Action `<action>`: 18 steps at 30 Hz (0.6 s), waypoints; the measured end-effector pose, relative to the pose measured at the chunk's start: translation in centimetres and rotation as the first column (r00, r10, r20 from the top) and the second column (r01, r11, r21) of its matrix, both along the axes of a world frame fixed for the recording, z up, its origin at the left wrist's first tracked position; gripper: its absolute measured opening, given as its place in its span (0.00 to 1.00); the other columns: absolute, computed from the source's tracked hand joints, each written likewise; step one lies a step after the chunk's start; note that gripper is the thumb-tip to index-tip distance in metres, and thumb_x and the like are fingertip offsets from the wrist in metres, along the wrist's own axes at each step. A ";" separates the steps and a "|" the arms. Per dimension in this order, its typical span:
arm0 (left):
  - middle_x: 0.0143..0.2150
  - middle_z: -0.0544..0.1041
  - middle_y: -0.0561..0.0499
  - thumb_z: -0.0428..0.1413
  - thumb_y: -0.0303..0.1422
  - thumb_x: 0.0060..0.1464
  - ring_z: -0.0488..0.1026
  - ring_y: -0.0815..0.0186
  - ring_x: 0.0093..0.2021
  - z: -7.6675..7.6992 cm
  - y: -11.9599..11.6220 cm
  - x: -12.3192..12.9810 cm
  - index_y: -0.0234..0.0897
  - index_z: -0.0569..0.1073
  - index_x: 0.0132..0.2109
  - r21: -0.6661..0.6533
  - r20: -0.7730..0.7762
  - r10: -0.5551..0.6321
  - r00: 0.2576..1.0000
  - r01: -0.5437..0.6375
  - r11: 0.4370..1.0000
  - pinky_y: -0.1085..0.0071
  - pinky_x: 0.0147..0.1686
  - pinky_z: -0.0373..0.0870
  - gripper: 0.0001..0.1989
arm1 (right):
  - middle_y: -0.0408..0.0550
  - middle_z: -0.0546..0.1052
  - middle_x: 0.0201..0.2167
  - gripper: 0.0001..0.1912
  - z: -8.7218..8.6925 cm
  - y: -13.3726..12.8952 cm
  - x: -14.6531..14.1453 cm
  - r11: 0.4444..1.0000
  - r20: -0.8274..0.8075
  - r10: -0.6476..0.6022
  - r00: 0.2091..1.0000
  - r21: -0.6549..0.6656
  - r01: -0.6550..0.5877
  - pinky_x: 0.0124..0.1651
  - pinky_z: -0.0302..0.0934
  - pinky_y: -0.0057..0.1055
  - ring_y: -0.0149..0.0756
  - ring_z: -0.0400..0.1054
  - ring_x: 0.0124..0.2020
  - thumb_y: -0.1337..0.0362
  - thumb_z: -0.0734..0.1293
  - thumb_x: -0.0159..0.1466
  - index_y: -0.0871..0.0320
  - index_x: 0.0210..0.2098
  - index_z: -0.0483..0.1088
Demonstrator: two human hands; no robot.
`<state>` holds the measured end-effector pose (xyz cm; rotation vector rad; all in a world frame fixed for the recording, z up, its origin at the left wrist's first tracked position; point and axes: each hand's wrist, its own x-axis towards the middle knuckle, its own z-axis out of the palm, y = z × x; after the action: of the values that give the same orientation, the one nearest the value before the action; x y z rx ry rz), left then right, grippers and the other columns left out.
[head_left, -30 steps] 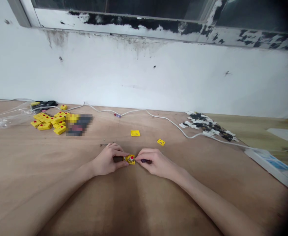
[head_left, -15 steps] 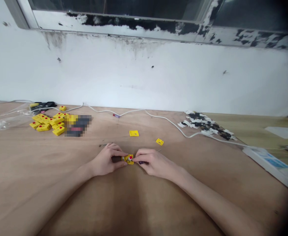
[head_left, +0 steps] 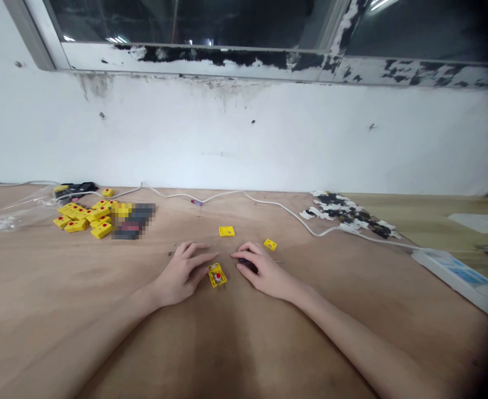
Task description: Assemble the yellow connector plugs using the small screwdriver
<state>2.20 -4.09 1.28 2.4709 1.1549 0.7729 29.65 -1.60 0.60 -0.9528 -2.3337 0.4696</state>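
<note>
A small yellow housing [head_left: 217, 275] with a red button and its inner parts exposed lies tilted on the wooden table between my hands. My left hand [head_left: 181, 274] rests just left of it, fingers apart, the thumb tip close to its edge; whether they touch I cannot tell. In my right hand [head_left: 263, 271] is a screwdriver [head_left: 248, 265] with a dark handle; its thin shaft sticks out to the right behind the fingers. Beyond the hands lie a yellow cover [head_left: 226, 231] and a smaller yellow plate [head_left: 270, 244].
Several yellow boxes with red buttons [head_left: 81, 214] are heaped at left near a clear plastic bag [head_left: 19, 213]. A white cable [head_left: 264, 200] runs along the wall to a white power strip [head_left: 456, 271]. Black and white pieces [head_left: 347, 210] lie at back right.
My left hand has let go of the yellow housing, which now lies turned on the table. My right hand has drawn back slightly from it with the screwdriver. The view has tipped upward slightly.
</note>
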 end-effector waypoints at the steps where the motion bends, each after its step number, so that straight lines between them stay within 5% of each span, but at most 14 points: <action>1: 0.61 0.69 0.45 0.51 0.32 0.65 0.62 0.55 0.60 0.0 0.1 -0.1 0.48 0.70 0.61 0.015 -0.003 0.032 0.999 -0.032 0.999 0.54 0.60 0.61 0.19 | 0.53 0.72 0.47 0.14 0.0 0.0 0.0 1.000 0.015 -0.010 1.000 0.015 0.009 0.55 0.64 0.44 0.42 0.67 0.50 0.67 0.64 0.68 0.54 0.52 0.73; 5: 0.54 0.75 0.46 0.54 0.36 0.63 0.68 0.57 0.54 0.7 0.3 -0.6 0.45 0.75 0.54 0.032 -0.029 0.057 0.998 -0.056 0.998 0.57 0.54 0.63 0.14 | 0.52 0.74 0.48 0.16 1.1 -0.8 -0.4 0.996 0.042 -0.010 0.999 0.087 0.007 0.55 0.62 0.46 0.43 0.66 0.51 0.68 0.65 0.67 0.53 0.54 0.71; 11: 0.49 0.78 0.47 0.57 0.38 0.61 0.70 0.59 0.49 1.3 -0.1 -0.3 0.47 0.77 0.54 -0.008 -0.091 -0.082 0.993 0.081 0.997 0.60 0.51 0.63 0.15 | 0.51 0.77 0.49 0.15 2.5 -2.7 -1.8 0.980 0.024 0.176 0.984 0.086 -0.177 0.55 0.60 0.43 0.41 0.67 0.51 0.66 0.65 0.68 0.54 0.54 0.71; 18: 0.62 0.70 0.49 0.55 0.35 0.62 0.61 0.52 0.62 0.7 0.0 -0.6 0.55 0.73 0.59 -0.014 -0.139 -0.085 0.987 0.084 0.996 0.52 0.61 0.59 0.19 | 0.50 0.77 0.47 0.14 1.6 -3.3 -2.7 0.985 0.010 0.169 0.986 0.038 -0.169 0.54 0.61 0.40 0.41 0.68 0.50 0.58 0.69 0.66 0.54 0.50 0.74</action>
<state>1.60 -4.11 1.98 2.5839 1.0886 0.5790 26.96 -4.87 2.23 -0.7428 -2.4320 0.4864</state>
